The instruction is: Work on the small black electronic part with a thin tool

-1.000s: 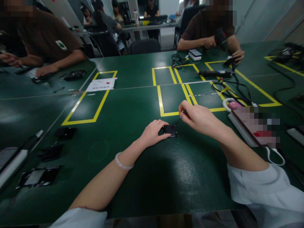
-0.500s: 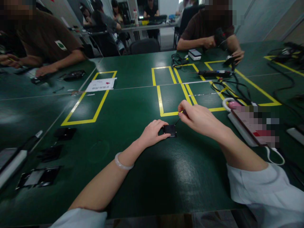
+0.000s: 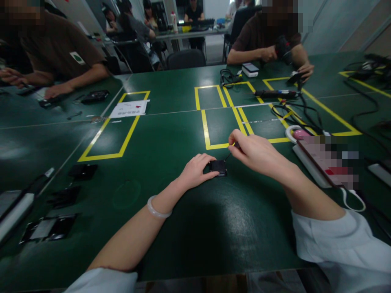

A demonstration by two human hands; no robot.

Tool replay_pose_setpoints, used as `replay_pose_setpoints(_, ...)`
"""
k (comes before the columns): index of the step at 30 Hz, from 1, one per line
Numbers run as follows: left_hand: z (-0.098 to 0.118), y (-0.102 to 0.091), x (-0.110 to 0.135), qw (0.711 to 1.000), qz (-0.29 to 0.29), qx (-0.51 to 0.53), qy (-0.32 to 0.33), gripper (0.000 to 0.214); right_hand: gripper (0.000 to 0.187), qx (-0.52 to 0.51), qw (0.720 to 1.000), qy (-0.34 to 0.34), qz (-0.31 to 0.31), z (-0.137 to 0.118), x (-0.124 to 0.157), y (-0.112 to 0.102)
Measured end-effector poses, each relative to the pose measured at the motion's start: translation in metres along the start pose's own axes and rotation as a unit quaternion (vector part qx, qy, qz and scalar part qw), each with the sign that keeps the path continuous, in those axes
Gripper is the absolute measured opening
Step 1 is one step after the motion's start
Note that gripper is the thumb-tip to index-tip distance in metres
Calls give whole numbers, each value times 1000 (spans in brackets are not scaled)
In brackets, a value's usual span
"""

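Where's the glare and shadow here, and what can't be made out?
Head view: pale glare on the green table, nearer the camera than the small black part, dark shadow left of the glare; head view: black pieces at left look smeared; head view: pixel blocks partly hide the flat device at right.

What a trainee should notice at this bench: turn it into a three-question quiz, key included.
1. Multiple choice: what is the left hand holding? A) a paper sheet B) a small black part C) a pink object
2. True or false: the thin tool is in the left hand.
3. Fill in the blank: the rectangular outlines on the green table are ____.

Key: 1. B. 2. False; the right hand holds it. 3. Yellow.
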State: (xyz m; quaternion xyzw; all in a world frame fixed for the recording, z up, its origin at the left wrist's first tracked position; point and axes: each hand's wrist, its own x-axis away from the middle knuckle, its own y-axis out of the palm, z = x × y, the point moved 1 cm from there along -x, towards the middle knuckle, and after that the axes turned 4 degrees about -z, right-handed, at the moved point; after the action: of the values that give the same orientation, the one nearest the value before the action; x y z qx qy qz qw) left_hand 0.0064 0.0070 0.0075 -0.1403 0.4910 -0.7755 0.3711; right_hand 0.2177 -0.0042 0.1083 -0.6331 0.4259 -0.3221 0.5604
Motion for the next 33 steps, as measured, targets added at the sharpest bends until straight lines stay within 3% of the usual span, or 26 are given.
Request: replay_pose_setpoints(33, -1, 0, 0, 1000, -3, -7, 1, 39, 24, 53, 999, -1, 12, 0, -1, 1)
